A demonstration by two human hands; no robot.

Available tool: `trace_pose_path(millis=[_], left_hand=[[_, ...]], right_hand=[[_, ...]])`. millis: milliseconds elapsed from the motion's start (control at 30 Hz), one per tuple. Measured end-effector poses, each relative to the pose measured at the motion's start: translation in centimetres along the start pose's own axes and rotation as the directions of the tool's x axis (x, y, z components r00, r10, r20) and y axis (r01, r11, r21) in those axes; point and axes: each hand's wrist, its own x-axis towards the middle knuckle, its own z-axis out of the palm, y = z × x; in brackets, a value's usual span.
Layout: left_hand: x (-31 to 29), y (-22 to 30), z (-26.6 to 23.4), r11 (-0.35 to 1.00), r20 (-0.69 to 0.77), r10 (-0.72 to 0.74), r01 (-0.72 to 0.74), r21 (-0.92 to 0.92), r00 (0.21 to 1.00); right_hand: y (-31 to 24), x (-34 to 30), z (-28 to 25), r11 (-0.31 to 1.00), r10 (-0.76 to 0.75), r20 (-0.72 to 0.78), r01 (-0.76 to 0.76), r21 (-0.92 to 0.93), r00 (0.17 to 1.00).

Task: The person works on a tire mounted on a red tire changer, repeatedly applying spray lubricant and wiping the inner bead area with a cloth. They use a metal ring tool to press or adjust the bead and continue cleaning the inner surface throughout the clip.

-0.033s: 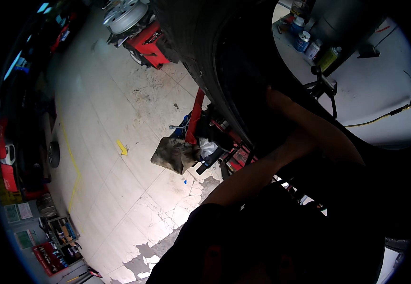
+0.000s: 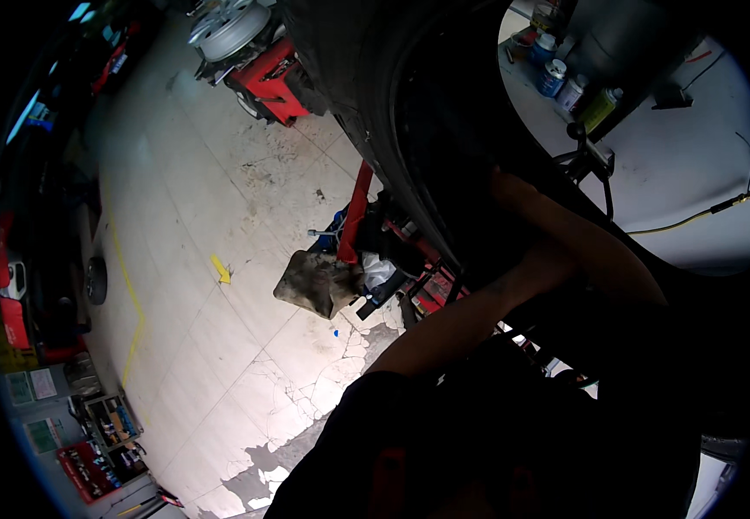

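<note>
Black tyre (image 2: 375, 112) at the right hand (image 2: 506, 186), dark band running 11 to 4 o'clock, roughly parallel to right forearm (image 2: 604, 233). From that hand: tread (image 2: 336, 65) at 10, inner edge (image 2: 544, 169) at 2. Fingers lost in shadow; can't tell contact or grip. Left forearm (image 2: 470, 320) points to 2 and meets the right one; left hand hidden, state unknown, can't say which hand's nearer.
</note>
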Motion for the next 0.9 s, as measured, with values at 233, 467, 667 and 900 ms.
trace_pose_path(millis=[233,467,667,900], left_hand=[[-0.2,-1.8,3.1,0.941,0.276,-0.029,-0.067,0.332,0.961],[-0.5,0.3,-0.4,0.958,0.063,-0.077,0.091,-0.272,0.995],[-0.5,-0.7,1.3,0.997,0.068,-0.072,0.072,0.002,0.995],[-0.4,-0.3,1.8,0.971,0.078,-0.039,0.057,-0.232,0.996]], right_hand=[[1.1,5.0,-4.9,0.992,-0.009,-0.173,0.031,0.124,0.985],[-2.2,0.3,-1.5,0.977,0.122,0.042,-0.128,0.169,0.992],[-1.4,4.9,-4.7,0.987,-0.157,-0.17,0.148,-0.064,0.973],[-0.4,5.6,3.0,0.973,0.105,-0.163,-0.068,0.22,0.981]])
